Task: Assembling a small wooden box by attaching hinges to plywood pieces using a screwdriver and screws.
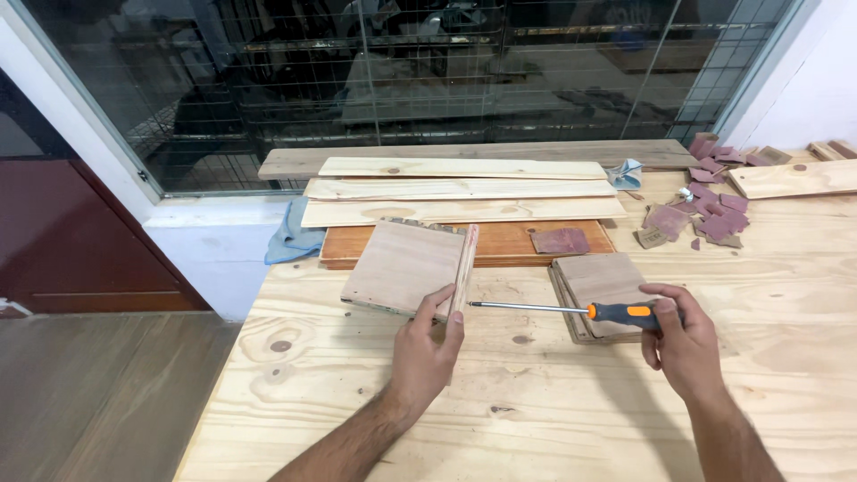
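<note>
Left hand [427, 344] pinches the upright board [463, 270] (on edge), while right hand [680, 344] grips a screwdriver [571, 310] tipped against that board.

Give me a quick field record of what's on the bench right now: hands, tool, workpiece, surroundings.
left hand: pinches the edge of an upright wooden panel
right hand: grips a screwdriver by its orange and black handle
screwdriver tip: at the upright panel's edge
workpiece: flat panel joined to the upright one
beside it: stack of small boards
behind: long planks, blue cloth, sandpaper scraps
surface: pine workbench
</note>
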